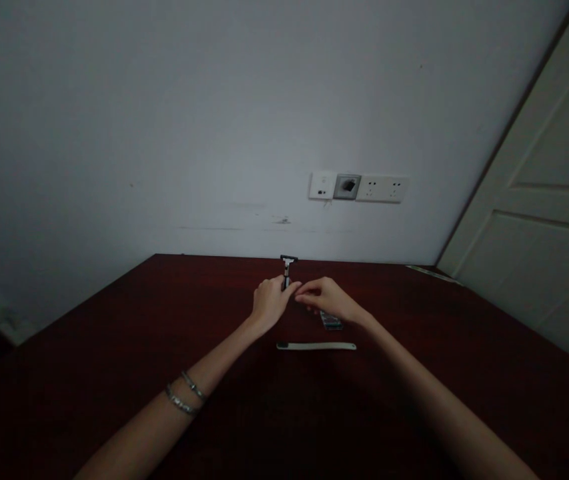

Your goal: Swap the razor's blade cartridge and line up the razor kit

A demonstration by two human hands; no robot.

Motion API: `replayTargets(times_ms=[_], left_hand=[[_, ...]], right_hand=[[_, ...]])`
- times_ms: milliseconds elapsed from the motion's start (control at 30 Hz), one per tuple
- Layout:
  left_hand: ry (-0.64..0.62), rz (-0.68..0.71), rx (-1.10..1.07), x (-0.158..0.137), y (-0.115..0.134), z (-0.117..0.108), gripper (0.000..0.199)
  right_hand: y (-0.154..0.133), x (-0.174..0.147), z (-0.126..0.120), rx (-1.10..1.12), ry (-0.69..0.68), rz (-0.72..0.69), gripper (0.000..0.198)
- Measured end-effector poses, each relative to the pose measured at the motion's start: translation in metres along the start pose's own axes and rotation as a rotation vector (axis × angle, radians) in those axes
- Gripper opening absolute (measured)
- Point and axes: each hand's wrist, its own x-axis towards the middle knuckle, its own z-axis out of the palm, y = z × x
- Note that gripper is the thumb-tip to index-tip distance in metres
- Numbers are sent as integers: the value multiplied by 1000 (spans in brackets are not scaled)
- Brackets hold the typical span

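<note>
Wall (189,100): pale, plain, filling the upper left and upper middle of the frame; dark scuffs (282,220) low on it, above the table's back edge.

Table (114,320): dark red-brown, broad, across the lower half, its back edge at the wall.

Door (554,200): whitish, panelled, at the right side, appearing slanted from where I stand.

Left hand (269,303): one, at centre; fingers wrapped around a razor's handle, thumb pointing toward the other hand.

Right hand (332,300): one, just right of centre; thumb and forefinger drawn together near the left thumb. Whether anything is pinched between them, I cannot tell.

Wall plates (358,187): a row, right of centre in the upper half, mostly white, one grey with a dark middle.

Pale strip (317,346): long, narrow, dark at its left end; lying flat below the hands, lower centre.

Razor (286,268): one, at centre, held upright in the frame, dark crosswise head uppermost, lower handle hidden by the hand.

Flat packet (332,323): small, glossy, greenish-grey, on the table below the right hand, partly covered from view; contents too dim to read.

Bracelets (180,401): two, silvery, on the left forearm, lower left.
</note>
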Motion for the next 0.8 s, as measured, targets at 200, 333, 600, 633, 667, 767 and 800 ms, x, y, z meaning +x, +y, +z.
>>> replayTargets(times_ms=[200,333,600,633,667,767,800], left_hand=[[30,-1,-70,0,0,-1,35],[41,33,-132,3,-4,2,40],[-91,130,-446,11,-4,6,39],[-113,123,-471,11,-4,7,38],[-135,113,-489,12,-4,8,39],[-223,94,-496,17,-9,9,42],[-261,101,-480,20,-12,7,45]], right_hand=[[11,6,20,73,-21,4,25],[14,8,24,114,3,2,27],[17,9,25,143,15,-23,29],[16,8,25,126,24,-30,29],[14,7,25,104,34,-33,29],[6,4,25,40,35,-13,30],[4,3,25,19,33,8,30]])
